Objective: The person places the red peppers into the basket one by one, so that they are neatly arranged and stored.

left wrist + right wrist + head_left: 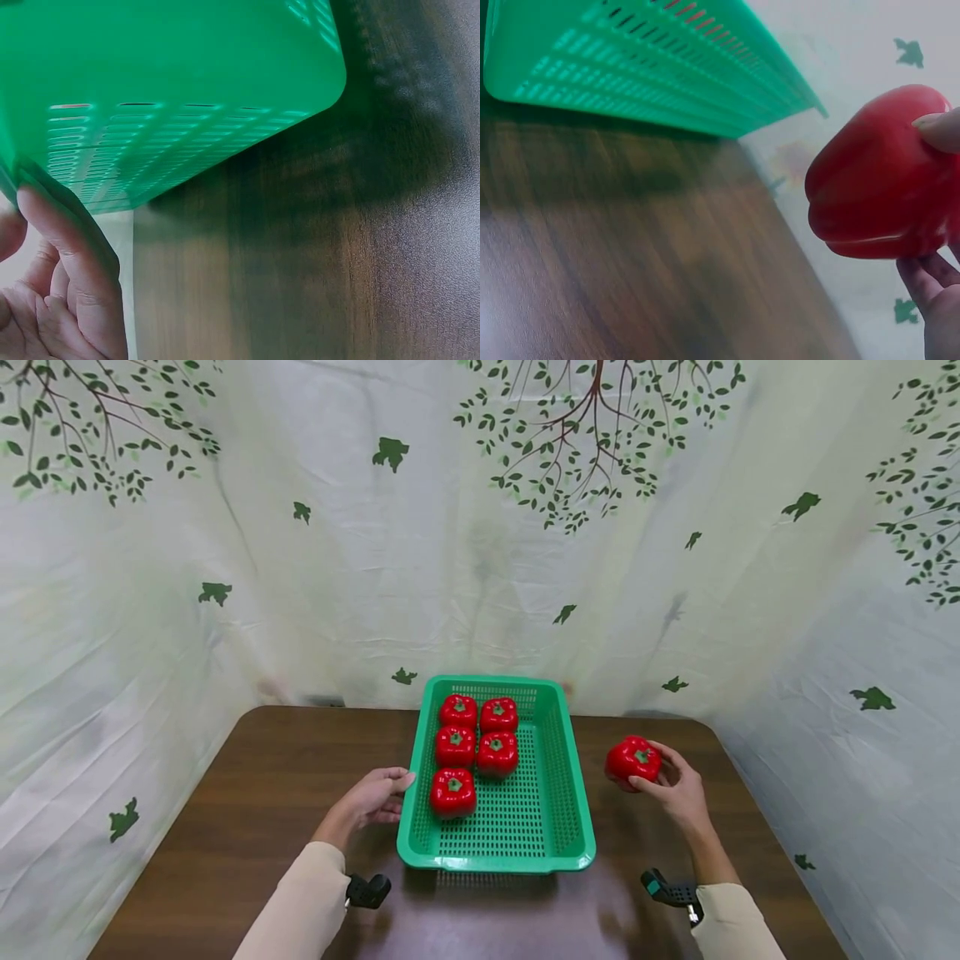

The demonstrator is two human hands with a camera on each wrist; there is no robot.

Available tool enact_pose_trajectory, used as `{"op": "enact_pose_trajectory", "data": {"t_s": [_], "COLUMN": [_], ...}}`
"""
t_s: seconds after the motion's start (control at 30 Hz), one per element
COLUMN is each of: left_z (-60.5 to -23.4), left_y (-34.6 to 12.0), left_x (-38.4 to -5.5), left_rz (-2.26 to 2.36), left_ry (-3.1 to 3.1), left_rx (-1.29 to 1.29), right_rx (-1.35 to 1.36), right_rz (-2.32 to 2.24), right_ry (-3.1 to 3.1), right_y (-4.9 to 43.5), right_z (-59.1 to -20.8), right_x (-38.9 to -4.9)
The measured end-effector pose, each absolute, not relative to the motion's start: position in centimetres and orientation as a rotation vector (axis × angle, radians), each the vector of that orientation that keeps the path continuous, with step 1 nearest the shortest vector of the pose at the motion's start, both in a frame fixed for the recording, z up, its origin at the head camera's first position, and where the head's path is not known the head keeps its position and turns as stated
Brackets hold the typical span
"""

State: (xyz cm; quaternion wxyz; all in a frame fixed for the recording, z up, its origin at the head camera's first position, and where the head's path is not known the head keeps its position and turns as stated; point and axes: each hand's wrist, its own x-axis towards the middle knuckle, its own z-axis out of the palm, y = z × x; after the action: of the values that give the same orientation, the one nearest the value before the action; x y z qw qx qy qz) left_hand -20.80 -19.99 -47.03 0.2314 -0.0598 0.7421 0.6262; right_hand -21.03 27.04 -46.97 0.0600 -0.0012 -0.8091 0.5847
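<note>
A green plastic basket with slotted walls stands on the table, several red bell peppers inside it. They fill its left side in two columns, stems up; the right part of its slotted floor is bare. My left hand pinches the basket's left rim between thumb and fingers, seen also in the left wrist view, where the fingers lie under the rim. Right of the basket, my right hand holds another red bell pepper above the table, thumb on one side and fingers on the other.
The brown wooden table has its back edge close to a pale curtain printed with leaves and branches. More curtain closes in the left and right sides. A black wrist camera mount sits on each forearm.
</note>
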Motion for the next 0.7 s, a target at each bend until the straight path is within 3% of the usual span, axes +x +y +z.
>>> {"op": "enact_pose_trajectory", "data": {"t_s": [0.7], "left_z": [-47.0], "left_y": [-19.9], "left_x": [-20.7], "left_rz": [1.742], "left_ry": [2.029], "left_rx": [-0.158], "right_rx": [0.27], "right_rz": [1.784], "right_ry": [-2.385], "right_y": [25.3], "right_z": [-44.4], "right_x": [-20.4]}}
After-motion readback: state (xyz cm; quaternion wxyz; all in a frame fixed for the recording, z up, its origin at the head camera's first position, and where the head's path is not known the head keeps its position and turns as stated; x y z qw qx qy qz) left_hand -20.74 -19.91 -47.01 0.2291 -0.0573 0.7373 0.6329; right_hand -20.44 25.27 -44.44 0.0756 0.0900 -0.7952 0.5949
